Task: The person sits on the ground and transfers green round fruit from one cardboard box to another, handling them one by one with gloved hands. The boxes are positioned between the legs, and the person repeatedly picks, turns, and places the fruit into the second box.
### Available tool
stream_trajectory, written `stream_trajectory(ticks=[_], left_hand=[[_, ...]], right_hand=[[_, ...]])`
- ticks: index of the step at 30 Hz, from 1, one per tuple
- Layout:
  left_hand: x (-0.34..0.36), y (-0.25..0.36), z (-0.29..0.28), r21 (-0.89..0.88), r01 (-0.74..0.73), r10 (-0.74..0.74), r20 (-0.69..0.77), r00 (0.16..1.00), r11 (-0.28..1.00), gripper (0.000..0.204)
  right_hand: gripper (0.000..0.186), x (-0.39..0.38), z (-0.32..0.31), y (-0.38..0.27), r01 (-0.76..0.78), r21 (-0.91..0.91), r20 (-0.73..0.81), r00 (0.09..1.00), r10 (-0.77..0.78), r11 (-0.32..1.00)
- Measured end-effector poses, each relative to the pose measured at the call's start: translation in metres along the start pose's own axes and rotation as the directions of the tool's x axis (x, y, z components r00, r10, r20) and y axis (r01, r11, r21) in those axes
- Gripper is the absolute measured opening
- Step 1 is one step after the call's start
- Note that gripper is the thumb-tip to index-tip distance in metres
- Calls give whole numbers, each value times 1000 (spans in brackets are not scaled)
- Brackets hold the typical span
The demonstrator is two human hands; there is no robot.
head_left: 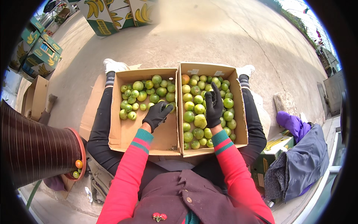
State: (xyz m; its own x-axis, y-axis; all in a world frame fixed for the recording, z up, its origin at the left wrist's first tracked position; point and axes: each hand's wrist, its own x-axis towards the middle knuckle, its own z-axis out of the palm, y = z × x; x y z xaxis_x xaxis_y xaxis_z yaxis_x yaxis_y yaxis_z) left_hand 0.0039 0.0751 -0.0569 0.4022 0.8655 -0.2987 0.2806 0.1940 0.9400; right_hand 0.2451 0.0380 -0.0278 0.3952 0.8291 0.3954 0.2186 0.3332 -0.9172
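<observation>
Two open cardboard boxes sit side by side between my outstretched legs. The left box (142, 140) holds several green tomatoes (137, 85) toward its far end. The right box (242, 130) is fuller, with green and yellowish tomatoes and an orange one (185, 79). My left hand (156, 115), in a black glove, grips a green tomato (168, 108) at the right side of the left box. My right hand (213, 106), also gloved, is over the middle of the right box among the tomatoes, fingers extended away from me; its palm is hidden.
Banana cartons (41, 58) are stacked at the left, with more (100, 20) at the back on the concrete floor (223, 37). A tipped brown tub (37, 145) with a few tomatoes lies near my left leg. Clothing (294, 156) is piled over a carton at the right.
</observation>
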Motion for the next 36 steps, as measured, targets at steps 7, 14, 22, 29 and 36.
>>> stream_trajectory(ticks=[7, 14, 22, 29, 36], left_hand=[[-21, 21, 24, -285, -325, 347, 28, 937, 902, 39], [-3, 0, 29, 106, -464, 474, -279, 835, 879, 26], [11, -12, 42, 816, -129, 349, -94, 932, 564, 25], [12, -15, 28, 736, -35, 303, -235, 924, 676, 34], [-13, 18, 9, 608, -463, 691, -208, 692, 645, 33]], right_hand=[[63, -20, 25, -50, 627, -352, 647, 699, -304, 695], [57, -21, 30, -37, 518, -354, 508, 806, -305, 778], [54, 0, 9, 8, -37, -345, -100, 995, 2, 938], [47, -6, 10, -13, 237, -433, 176, 968, -176, 870], [64, -17, 22, -42, 639, -384, 591, 725, -354, 667]])
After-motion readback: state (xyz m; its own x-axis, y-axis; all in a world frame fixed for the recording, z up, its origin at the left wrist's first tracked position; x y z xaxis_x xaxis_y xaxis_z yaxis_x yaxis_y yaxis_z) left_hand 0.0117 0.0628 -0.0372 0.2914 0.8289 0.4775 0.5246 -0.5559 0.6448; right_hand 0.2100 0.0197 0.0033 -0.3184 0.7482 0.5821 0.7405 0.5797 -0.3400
